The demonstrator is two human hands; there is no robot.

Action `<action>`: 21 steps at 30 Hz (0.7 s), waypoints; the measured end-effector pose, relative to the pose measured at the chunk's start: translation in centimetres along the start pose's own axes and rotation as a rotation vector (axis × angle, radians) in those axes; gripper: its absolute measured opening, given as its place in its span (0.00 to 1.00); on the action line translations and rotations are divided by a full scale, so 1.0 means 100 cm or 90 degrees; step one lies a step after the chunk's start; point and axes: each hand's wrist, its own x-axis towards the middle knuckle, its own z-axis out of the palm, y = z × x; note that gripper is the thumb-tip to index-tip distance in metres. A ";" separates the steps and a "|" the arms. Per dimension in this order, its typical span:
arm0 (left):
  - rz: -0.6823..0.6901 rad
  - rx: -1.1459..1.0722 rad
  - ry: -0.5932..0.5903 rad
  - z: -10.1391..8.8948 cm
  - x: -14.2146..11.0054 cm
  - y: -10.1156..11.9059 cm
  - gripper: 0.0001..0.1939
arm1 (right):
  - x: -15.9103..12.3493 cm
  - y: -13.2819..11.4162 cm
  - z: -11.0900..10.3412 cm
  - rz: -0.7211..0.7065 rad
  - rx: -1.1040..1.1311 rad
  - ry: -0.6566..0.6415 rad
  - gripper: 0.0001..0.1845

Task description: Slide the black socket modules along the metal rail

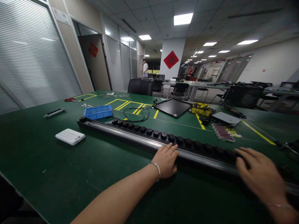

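Observation:
A long black rail (140,136) with a shiny, tube-like strip along it runs diagonally across the green table. Behind it is a row of small round black pieces (156,133) in a dark holder. My left hand (167,160) lies over the rail near its middle, fingers stretched across the shiny strip, thumb partly hidden. Toward the right end, my right hand (259,172) is blurred by motion, thumb and fingers apart near the last black pieces; whether it touches them I cannot tell. The rail's right end is partly behind this hand.
A white power bank (70,137) and a blue bin (98,112) are at left. Behind the rail lie a looped black cable (136,115), a dark flat panel (173,107), a grey box (225,119) and a phone-like slab (221,132). A person (145,67) stands far back.

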 end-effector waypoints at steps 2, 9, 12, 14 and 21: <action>-0.002 -0.003 0.000 0.001 0.000 0.000 0.28 | 0.000 -0.046 0.012 -0.149 0.068 -0.034 0.21; -0.013 -0.032 0.039 -0.003 -0.001 -0.002 0.25 | -0.024 -0.120 0.040 -0.287 0.067 -0.148 0.23; -0.046 -0.024 0.121 -0.019 -0.001 -0.022 0.20 | -0.028 -0.115 0.043 -0.271 0.056 -0.160 0.24; -0.123 0.015 0.212 -0.036 -0.003 -0.051 0.18 | -0.027 -0.115 0.043 -0.263 0.055 -0.160 0.24; -0.616 0.199 0.391 -0.108 -0.056 -0.203 0.24 | -0.025 -0.119 0.042 -0.256 0.057 -0.148 0.23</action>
